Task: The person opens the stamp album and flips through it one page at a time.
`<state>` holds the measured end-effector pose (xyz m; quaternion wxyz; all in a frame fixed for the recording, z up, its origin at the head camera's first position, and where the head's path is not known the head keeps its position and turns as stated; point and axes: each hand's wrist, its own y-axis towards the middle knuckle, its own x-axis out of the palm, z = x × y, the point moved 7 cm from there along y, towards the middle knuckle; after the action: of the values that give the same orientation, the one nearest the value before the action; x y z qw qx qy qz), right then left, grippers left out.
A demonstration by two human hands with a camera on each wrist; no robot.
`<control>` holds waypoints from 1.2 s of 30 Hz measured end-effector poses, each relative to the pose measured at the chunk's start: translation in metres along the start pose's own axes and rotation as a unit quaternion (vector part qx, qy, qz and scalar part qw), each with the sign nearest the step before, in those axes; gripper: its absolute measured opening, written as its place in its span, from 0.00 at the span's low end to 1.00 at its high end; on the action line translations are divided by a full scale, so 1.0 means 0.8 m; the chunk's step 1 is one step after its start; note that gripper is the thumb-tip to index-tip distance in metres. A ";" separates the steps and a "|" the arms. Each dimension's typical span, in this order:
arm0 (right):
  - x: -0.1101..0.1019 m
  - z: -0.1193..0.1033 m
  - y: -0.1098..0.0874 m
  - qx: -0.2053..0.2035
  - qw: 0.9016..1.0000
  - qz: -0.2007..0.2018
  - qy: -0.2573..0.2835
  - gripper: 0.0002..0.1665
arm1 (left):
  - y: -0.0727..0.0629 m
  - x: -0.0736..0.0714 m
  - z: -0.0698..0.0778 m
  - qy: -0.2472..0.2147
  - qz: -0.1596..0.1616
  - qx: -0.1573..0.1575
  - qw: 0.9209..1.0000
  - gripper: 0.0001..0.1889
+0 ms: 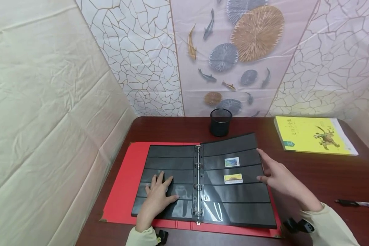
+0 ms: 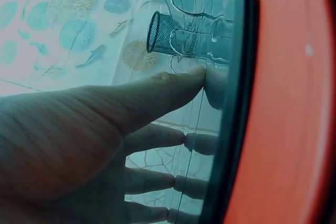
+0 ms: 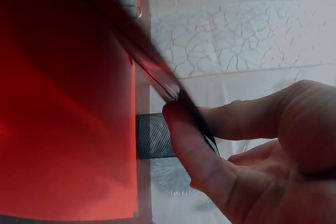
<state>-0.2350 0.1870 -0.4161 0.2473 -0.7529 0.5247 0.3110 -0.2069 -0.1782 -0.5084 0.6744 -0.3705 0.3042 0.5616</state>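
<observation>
An open red stamp album [image 1: 118, 186] lies on the table, with black strip-pocket pages on metal rings [image 1: 198, 187]. My left hand [image 1: 158, 198] rests on the left page [image 1: 172, 152], fingers spread and fingertips on the glossy film. At the outer edge of the right page [image 1: 236, 213], my right hand [image 1: 281, 177] pinches the sheet between thumb and fingers. The right wrist view shows that page [image 3: 152, 64] tilted up off the red cover [image 3: 68, 129]. Two stamps sit in the right page's pockets: a blue landscape stamp [image 1: 232, 162] above a yellow stamp with a building [image 1: 233, 178].
A black mesh pen cup [image 1: 220, 123] stands behind the album. Toward the back right lies a yellow book [image 1: 315, 135], and a dark pen [image 1: 356, 204] lies near the right side. Patterned cloth [image 1: 147, 61] hangs behind the table, pale cloth [image 1: 49, 119] at left.
</observation>
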 end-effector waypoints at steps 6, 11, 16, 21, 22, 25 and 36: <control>-0.001 -0.013 -0.007 -0.020 0.999 -0.008 0.029 0.58 | -0.001 0.000 0.001 0.000 0.004 0.003 1.000 0.38; -0.002 -0.025 -0.013 -0.031 0.998 -0.018 0.053 0.58 | 0.000 -0.001 0.001 -0.002 0.003 -0.001 1.000 0.38; -0.008 -0.040 -0.017 -0.050 0.998 -0.011 0.039 0.53 | -0.001 0.000 0.000 -0.008 0.003 -0.007 1.000 0.38; -0.022 -0.060 -0.013 -0.072 0.996 0.010 0.043 0.48 | -0.001 -0.001 0.001 -0.010 0.007 -0.004 1.000 0.38; -0.025 -0.064 -0.011 -0.074 0.996 0.013 0.042 0.47 | -0.001 -0.002 0.001 -0.011 0.008 -0.003 1.000 0.38; -0.030 -0.077 -0.008 -0.069 0.997 0.015 0.041 0.44 | -0.001 -0.003 0.002 -0.005 0.006 -0.002 1.000 0.38; -0.038 -0.127 0.004 -0.088 0.995 0.037 0.030 0.42 | -0.003 -0.003 0.003 0.015 0.005 -0.002 1.000 0.39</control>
<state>-0.2242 0.1341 -0.3246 0.1520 -0.7609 0.5301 0.3420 -0.2049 -0.1779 -0.5049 0.6664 -0.3782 0.3151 0.5600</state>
